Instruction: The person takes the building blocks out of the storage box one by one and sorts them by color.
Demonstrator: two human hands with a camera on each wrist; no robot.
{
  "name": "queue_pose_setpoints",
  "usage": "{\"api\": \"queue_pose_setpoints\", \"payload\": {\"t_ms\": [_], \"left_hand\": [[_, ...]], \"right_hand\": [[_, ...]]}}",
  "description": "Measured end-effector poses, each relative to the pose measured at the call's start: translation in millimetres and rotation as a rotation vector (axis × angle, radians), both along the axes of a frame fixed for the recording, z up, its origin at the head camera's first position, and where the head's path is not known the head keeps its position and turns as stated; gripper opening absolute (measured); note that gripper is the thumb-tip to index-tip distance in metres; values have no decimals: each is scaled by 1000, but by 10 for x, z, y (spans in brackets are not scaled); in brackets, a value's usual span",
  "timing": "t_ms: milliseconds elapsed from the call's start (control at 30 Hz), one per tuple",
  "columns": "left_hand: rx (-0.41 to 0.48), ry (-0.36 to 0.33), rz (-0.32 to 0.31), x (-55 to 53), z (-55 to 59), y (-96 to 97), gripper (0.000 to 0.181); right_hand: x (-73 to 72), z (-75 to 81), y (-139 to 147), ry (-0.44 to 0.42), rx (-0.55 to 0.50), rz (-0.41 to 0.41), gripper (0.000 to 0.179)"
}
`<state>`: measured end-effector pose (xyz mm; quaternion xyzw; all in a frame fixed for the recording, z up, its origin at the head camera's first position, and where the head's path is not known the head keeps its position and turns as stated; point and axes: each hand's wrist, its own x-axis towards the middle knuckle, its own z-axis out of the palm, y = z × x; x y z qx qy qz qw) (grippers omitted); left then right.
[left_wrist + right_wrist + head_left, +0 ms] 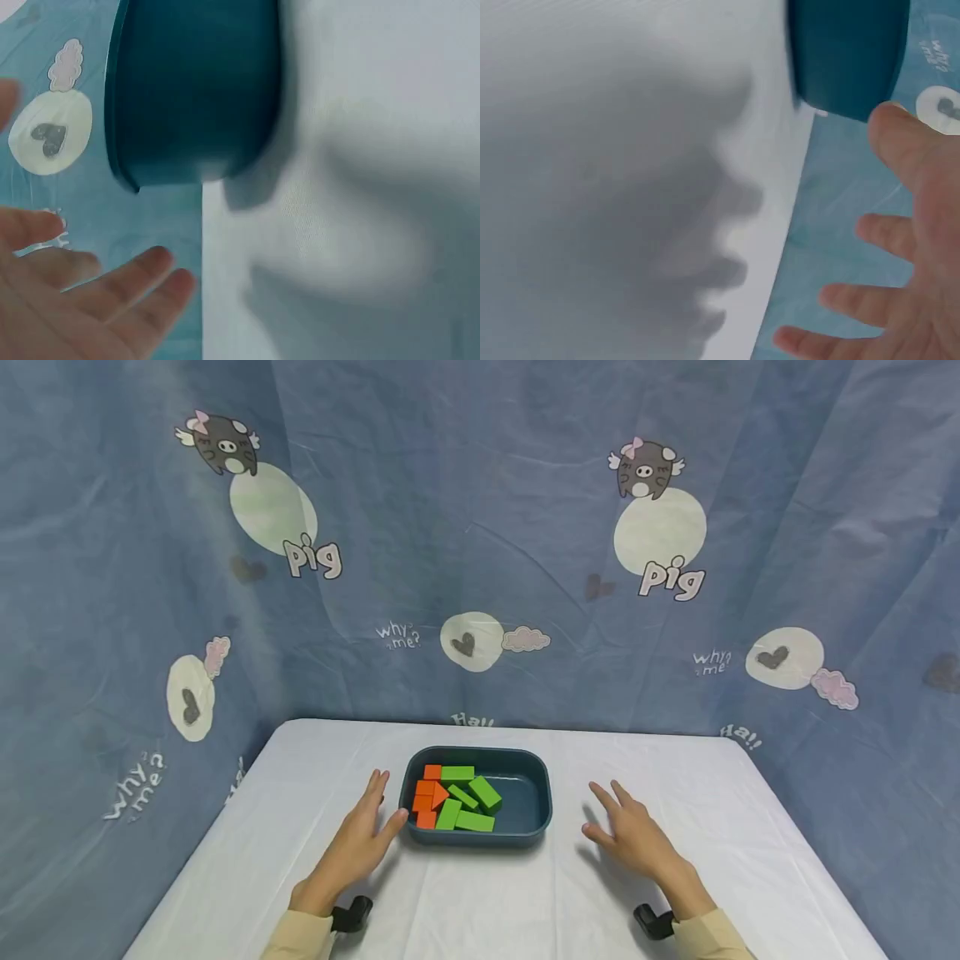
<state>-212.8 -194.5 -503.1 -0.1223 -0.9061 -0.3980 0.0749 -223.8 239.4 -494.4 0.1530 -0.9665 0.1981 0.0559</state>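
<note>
A dark teal rectangular tray (pixel 525 840) stands on the table with orange and green blocks in its left and middle part. Among them are an orange triangular block (pixel 439 795), several orange cubes and several green oblong blocks (pixel 475 822). Just left of the tray is my left hand (pixel 358 843), fingers extended and holding nothing. In the left wrist view the tray's outer wall (pixel 195 90) shows beyond the fingers. My right hand (pixel 633 837) hovers to the right of the tray, fingers spread, with a gap between it and the tray wall (pixel 847 56).
A white cloth covers the table (pixel 480 910). Behind and beside it hangs a blue curtain (pixel 525 485) printed with pigs and hearts. Each wrist wears a black device, the left one (pixel 352 914) and the right one (pixel 654 922).
</note>
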Motion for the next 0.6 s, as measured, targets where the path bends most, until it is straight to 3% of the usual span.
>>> {"api": "queue_pose_setpoints", "payload": {"t_ms": [200,400,600], "left_hand": [[114,39,12,-59,-66,66,73],[124,33,-16,-88,-158,105,72],[152,81,-35,-109,-257,161,70]], "right_hand": [[-70,33,-67,50,-71,24,70],[-137,80,-140,97,-131,66,67],[-247,196,-237,88,-210,101,64]]}}
